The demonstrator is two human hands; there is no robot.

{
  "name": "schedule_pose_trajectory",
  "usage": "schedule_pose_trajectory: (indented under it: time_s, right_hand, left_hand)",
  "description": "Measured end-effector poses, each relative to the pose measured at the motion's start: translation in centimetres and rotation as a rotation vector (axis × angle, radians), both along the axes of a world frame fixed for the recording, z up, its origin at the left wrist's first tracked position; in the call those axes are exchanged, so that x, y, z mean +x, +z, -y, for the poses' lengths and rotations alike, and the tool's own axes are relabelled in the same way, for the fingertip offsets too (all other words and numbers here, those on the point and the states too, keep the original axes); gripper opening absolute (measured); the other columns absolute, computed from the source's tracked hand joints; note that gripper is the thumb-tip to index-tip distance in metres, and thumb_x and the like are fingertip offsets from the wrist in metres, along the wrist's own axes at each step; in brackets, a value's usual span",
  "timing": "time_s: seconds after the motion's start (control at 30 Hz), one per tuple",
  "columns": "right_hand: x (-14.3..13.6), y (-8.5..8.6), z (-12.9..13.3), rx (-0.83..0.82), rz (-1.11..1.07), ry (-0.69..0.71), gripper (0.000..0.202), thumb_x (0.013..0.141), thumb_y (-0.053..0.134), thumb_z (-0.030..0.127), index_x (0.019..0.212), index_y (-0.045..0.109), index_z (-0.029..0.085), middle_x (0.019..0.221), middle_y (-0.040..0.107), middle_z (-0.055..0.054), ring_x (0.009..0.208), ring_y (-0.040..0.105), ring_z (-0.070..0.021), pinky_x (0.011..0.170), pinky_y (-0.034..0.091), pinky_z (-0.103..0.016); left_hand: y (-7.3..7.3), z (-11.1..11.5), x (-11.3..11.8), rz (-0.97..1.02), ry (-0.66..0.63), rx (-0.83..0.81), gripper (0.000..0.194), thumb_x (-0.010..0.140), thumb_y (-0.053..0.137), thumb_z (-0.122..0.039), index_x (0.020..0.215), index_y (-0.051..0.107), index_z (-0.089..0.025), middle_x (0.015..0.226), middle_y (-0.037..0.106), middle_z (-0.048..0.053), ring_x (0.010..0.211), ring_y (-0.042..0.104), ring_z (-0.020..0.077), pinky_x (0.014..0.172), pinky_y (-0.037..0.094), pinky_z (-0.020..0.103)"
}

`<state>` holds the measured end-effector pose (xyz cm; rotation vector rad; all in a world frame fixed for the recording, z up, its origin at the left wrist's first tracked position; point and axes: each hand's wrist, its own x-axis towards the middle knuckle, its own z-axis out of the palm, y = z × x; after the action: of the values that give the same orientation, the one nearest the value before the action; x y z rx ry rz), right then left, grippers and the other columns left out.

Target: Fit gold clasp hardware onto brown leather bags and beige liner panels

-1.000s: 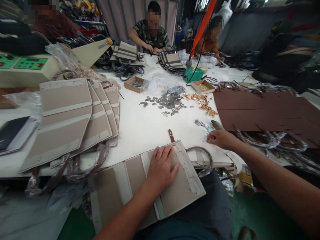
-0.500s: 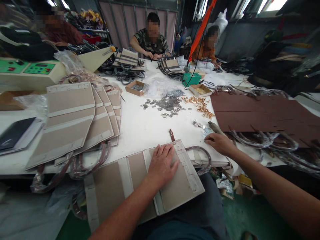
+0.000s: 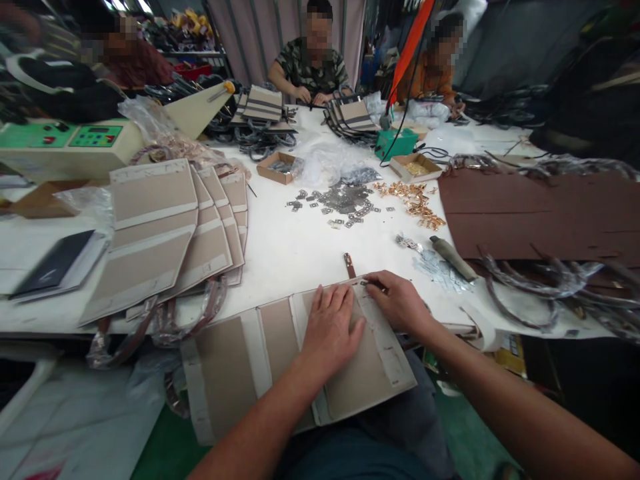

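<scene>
A beige bag panel (image 3: 277,327) with pale strips across it lies over the table's front edge and my lap. My left hand (image 3: 333,327) rests flat on it, fingers stretched out. At its upper right corner, my right hand (image 3: 397,300) has thumb and fingertips pinched together by the edge; whatever is between them is too small to make out. A brown strap tab with a metal fitting (image 3: 349,265) sticks out beyond the panel's far edge. Small flat silvery pieces (image 3: 440,268) lie right of my right hand, beside a tool with a grey wrapped handle (image 3: 453,257).
Similar panels (image 3: 150,233) with wrapped handles are stacked at left. Dark metal plates (image 3: 345,200) and gold-coloured fittings (image 3: 417,203) are scattered mid-table. Brown panels (image 3: 540,213) lie at right. Small boxes (image 3: 276,168) and a green device (image 3: 395,143) stand farther back. Several people work around the table.
My right hand has moved left from beside the grey-handled tool and silvery pieces to the panel's upper right corner. My left hand stays flat on the panel. The view has shifted slightly.
</scene>
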<state>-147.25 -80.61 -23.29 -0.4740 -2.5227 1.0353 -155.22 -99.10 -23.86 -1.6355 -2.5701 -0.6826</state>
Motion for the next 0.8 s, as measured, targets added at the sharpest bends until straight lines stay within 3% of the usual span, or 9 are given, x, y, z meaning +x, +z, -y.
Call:
schedule_pose_trajectory:
  time_s: [0.1,0.2,0.5,0.8]
  right_hand:
    - [0.2,-1.2,0.3,0.063,-0.092,-0.058,0.018,0.097,0.057,0.025,0.103,0.073,0.023,0.099,0.075,-0.004,0.091,0.069,-0.0212,0.085,0.054,-0.032]
    - [0.3,-1.4,0.7,0.121,-0.154,-0.031,0.02,0.097,0.053,0.018,0.097,0.073,0.022,0.097,0.072,-0.005,0.09,0.068,-0.0212,0.083,0.054,-0.032]
    - [1.4,-1.5,1.6,0.193,-0.066,-0.02,0.031,0.098,0.051,0.014,0.11,0.077,0.022,0.109,0.069,-0.009,0.098,0.068,-0.0224,0.087,0.056,-0.033]
    - [1.3,-2.0,1.9,0.265,-0.021,0.012,0.033,0.101,0.047,0.017,0.115,0.077,0.021,0.108,0.068,-0.011,0.097,0.067,-0.0232,0.085,0.056,-0.033]
  left_hand:
    - [-0.3,0.0,-0.1,-0.018,-0.006,-0.024,0.057,0.101,0.057,-0.04,0.15,0.048,-0.012,0.157,0.051,0.013,0.148,0.041,0.0315,0.132,0.02,0.057]
    - [-0.4,0.0,-0.2,-0.018,-0.008,-0.034,0.059,0.101,0.055,-0.042,0.151,0.047,-0.012,0.159,0.049,0.013,0.149,0.04,0.0313,0.132,0.02,0.057]
    - [-0.5,0.1,-0.6,0.026,-0.016,0.019,0.057,0.1,0.059,-0.04,0.15,0.047,-0.016,0.156,0.051,0.012,0.148,0.042,0.03,0.132,0.02,0.056]
    - [-0.5,-0.1,-0.7,0.064,-0.008,0.02,0.058,0.097,0.064,-0.04,0.148,0.05,-0.017,0.154,0.053,0.01,0.144,0.044,0.0299,0.131,0.022,0.055]
